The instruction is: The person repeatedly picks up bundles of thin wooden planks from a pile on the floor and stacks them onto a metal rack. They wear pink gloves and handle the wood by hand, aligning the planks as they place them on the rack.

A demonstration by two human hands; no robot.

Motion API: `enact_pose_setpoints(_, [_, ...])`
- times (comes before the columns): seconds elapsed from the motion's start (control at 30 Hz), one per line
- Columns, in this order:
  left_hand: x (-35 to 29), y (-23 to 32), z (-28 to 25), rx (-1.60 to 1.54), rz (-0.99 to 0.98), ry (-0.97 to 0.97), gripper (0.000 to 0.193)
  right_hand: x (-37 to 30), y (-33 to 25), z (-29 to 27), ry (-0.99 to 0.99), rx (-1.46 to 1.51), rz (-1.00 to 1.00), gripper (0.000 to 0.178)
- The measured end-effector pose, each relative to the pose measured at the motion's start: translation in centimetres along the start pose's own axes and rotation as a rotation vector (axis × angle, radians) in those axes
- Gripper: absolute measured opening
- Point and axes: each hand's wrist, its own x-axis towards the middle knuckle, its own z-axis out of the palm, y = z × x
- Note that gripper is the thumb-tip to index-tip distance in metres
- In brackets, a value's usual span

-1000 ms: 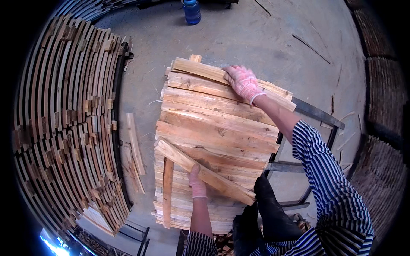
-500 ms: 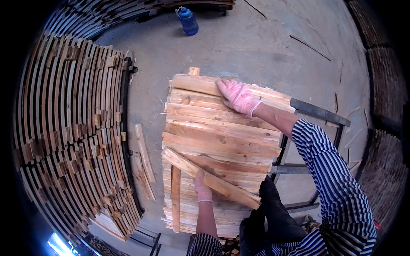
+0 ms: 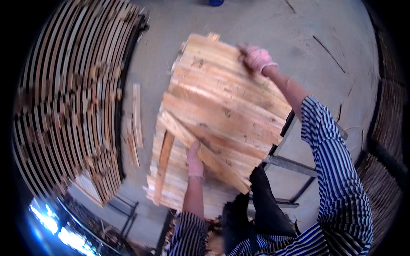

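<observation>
My left hand, in a pink glove, grips the near edge of a loose wooden board that slants across a layer of planks. The planks lie side by side on a dark metal frame. Under the slanted board's upper left end, a shorter strip of wood runs toward me. My right hand, also gloved, is over the far right edge of the layer. Motion smears its fingers; a brown blur shows at them, and I cannot make out whether it is wood.
Tall rows of stacked wood strips stand on the left. Loose strips lie on the floor beside them. The metal frame sticks out on the right. More stacked wood lines the right side. A blue bottle shows at the top edge.
The view has shifted and turned. My right hand has moved from the board at the layer's far edge toward its right end. My left hand stays on the slanted board.
</observation>
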Motion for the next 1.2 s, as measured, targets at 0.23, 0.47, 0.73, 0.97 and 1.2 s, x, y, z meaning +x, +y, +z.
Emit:
enact_pose_setpoints(0.23, [0.7,-0.9,-2.8,-0.148,0.084,-0.168,0.060,-13.7,-14.5,3.1,-0.031,0.197,-0.164,0.065])
enact_pose_setpoints(0.47, [-0.2,-1.9,-4.6,-0.260,0.090,-0.252,0.041,-23.3,-14.4,11.6,0.283,0.011,-0.212,0.067])
enact_pose_setpoints(0.73, [-6.4,-12.8,-16.6,-0.487,0.163,0.039,0.054,-20.8,-12.3,7.8,0.066,0.134,-0.275,0.064])
enact_pose_setpoints(0.97, [-17.3,-15.5,-21.4,-0.807,0.269,0.145,0.052,-30.6,-22.0,10.1,-0.305,0.375,-0.562,0.046])
enact_pose_setpoints(1.2, [-23.0,-22.3,-24.5,-1.277,0.401,0.236,0.062,-32.5,-42.0,19.5,-0.213,-0.156,-1.253,0.050])
